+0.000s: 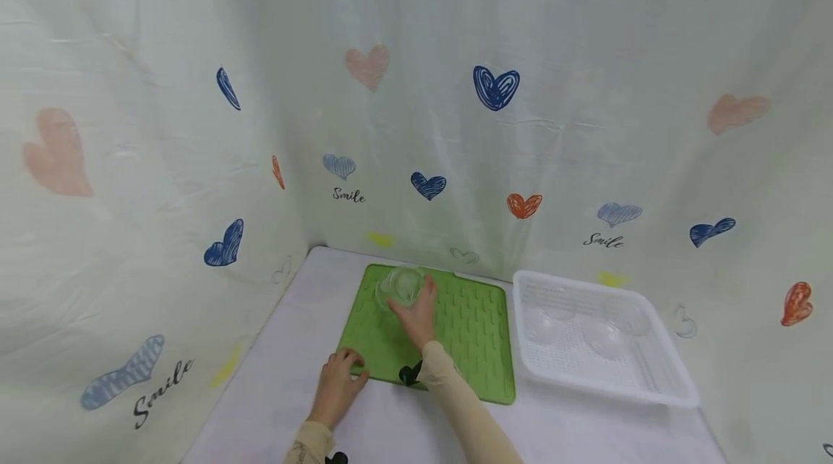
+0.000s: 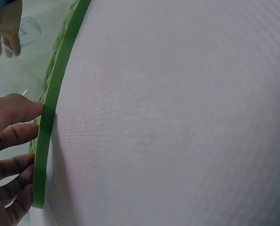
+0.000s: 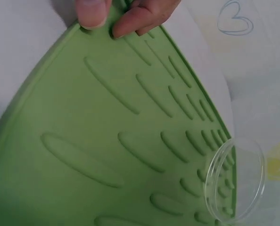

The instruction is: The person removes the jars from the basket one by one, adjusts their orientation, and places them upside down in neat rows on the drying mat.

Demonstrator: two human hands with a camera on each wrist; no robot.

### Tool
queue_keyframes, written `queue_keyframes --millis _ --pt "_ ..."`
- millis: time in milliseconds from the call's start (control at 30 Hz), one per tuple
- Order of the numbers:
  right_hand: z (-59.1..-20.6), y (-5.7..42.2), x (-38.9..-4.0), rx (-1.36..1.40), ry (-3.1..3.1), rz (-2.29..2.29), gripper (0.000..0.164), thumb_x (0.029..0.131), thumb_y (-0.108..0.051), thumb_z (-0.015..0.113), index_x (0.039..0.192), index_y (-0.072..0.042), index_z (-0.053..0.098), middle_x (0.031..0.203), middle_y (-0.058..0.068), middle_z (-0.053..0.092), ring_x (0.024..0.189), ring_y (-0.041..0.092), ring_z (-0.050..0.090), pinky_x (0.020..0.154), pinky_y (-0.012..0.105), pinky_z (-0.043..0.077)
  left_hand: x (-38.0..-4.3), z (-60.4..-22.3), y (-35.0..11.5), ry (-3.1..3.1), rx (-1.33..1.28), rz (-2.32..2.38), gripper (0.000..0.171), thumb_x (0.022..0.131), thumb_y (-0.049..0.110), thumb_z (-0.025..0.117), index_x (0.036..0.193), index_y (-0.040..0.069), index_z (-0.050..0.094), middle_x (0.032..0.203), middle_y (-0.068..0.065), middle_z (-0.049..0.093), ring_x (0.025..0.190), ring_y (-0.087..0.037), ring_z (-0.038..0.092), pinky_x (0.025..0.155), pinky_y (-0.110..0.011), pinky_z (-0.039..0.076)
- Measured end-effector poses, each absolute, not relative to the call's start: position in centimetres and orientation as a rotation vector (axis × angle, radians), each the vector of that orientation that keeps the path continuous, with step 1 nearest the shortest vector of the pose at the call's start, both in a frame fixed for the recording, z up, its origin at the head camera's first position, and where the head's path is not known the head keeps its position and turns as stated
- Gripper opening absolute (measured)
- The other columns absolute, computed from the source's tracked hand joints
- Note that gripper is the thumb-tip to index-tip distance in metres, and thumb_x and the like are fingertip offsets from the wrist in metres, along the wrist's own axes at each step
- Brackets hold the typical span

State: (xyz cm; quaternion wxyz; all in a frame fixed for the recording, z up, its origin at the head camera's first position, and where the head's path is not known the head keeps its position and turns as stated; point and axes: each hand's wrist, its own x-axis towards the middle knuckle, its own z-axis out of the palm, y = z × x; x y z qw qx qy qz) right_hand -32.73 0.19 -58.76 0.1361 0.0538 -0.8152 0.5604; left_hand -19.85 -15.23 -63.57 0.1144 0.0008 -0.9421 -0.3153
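My right hand [image 1: 416, 312] reaches over the green ridged mat [image 1: 468, 327] and grips a clear round bowl [image 1: 402, 285] by its side, near the mat's far left part. In the right wrist view the bowl's transparent rim [image 3: 209, 181] shows at the right, while my right fingers are out of that view. My left hand [image 1: 338, 386] rests at the mat's near left corner. Its thumb [image 2: 22, 109] and fingers lie loosely bent along the green edge in the left wrist view, touching it. The right wrist view shows left fingertips [image 3: 130, 22] on the mat's corner.
To the right of the mat stands a white plastic basket [image 1: 605, 392] with several clear bowls [image 1: 605, 337] inside. The table [image 1: 280, 348] has a pale cover. A curtain [image 1: 455, 139] printed with hearts hangs close behind and along the left side.
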Motion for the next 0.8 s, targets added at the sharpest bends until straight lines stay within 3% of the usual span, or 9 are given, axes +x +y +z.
queue_keyframes --millis 600,800 --pt "-58.6 -1.3 -34.6 0.176 -2.478 1.415 0.103 0.08 -0.037 0.078 0.154 -0.005 0.014 0.155 0.023 0.021 0.139 0.039 0.034 0.108 0.051 0.04 -20.1 -63.9 -15.3 -2.747 -0.007 -0.932 0.018 0.076 0.022 0.08 0.085 0.016 0.066 0.097 -0.001 0.06 0.09 -0.02 0.053 0.08 -0.042 0.047" --pt "-58.8 -1.4 -34.8 0.187 -2.516 1.494 0.102 0.083 -0.029 0.076 0.156 -0.013 0.007 0.157 0.021 0.019 0.141 0.038 0.031 0.11 0.052 0.037 -20.2 -63.7 -15.5 -2.745 0.0 -0.913 0.019 0.076 0.023 0.081 0.085 0.016 0.066 0.096 0.0 0.059 0.089 -0.02 0.053 0.079 -0.041 0.046"
